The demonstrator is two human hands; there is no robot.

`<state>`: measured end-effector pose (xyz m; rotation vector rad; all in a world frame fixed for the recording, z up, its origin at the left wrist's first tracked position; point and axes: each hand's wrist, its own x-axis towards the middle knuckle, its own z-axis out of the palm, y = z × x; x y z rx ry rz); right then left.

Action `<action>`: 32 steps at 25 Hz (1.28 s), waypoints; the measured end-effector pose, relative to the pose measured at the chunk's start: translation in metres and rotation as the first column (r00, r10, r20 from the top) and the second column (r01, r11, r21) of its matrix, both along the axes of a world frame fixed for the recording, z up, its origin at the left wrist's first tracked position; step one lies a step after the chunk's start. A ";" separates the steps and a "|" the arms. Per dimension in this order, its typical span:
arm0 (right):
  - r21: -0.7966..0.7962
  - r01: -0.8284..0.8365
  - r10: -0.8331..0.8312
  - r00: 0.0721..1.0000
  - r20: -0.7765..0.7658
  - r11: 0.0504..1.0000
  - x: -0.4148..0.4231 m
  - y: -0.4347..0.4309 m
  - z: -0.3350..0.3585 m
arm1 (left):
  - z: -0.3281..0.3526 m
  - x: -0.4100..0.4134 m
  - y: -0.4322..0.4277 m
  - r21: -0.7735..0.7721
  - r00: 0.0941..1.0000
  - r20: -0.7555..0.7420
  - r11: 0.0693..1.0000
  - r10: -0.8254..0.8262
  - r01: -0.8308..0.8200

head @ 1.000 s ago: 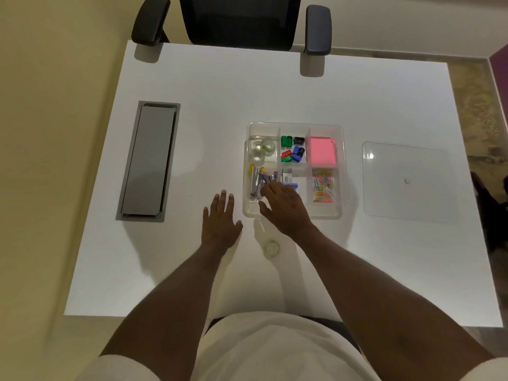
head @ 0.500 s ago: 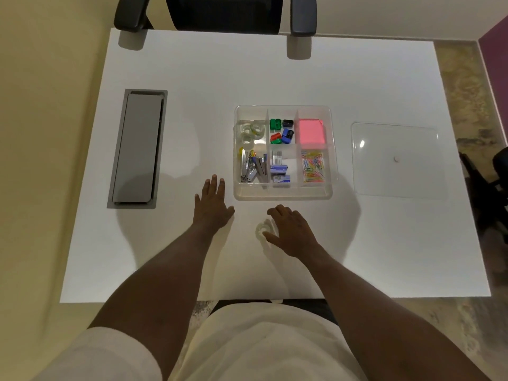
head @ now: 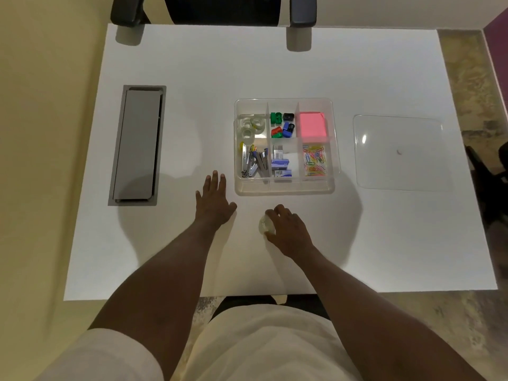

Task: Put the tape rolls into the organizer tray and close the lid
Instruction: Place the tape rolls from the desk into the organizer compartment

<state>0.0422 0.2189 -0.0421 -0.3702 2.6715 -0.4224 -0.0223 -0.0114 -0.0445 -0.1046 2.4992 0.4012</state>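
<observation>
A clear organizer tray sits in the middle of the white table. Its far-left compartment holds clear tape rolls. One more clear tape roll lies on the table in front of the tray, and my right hand is curled around it, fingers and thumb pinching its sides. My left hand lies flat on the table with fingers spread, just left of the tray's near corner. The clear lid lies flat on the table to the right of the tray.
The tray's other compartments hold staplers, coloured sharpeners, a pink note pad, staple boxes and paper clips. A grey cable hatch is set into the table's left side. A black chair stands behind the table.
My right hand has drawn back from inside the tray to the loose tape roll in front of it and closed around it. My left hand stays flat on the table.
</observation>
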 end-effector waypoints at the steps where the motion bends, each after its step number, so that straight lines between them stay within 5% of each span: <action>1: -0.016 -0.003 0.003 1.000 -0.010 1.000 -0.001 0.002 0.002 | 0.000 0.000 0.000 0.001 1.000 -0.001 1.000 0.002 -0.002; 10: -0.092 -0.036 0.009 0.962 -0.274 0.995 -0.081 0.000 0.037 | 0.002 0.002 0.009 0.017 0.994 -0.069 0.997 0.083 -0.082; 19: -0.062 0.074 -0.090 0.949 -0.302 0.995 -0.215 -0.023 0.058 | -0.010 0.015 0.012 -0.006 0.967 -0.223 0.992 0.120 -0.125; 32: 0.380 0.092 -0.010 0.977 -0.214 0.920 -0.279 -0.063 0.037 | -0.028 0.020 0.013 -0.011 0.953 -0.249 0.983 0.174 -0.182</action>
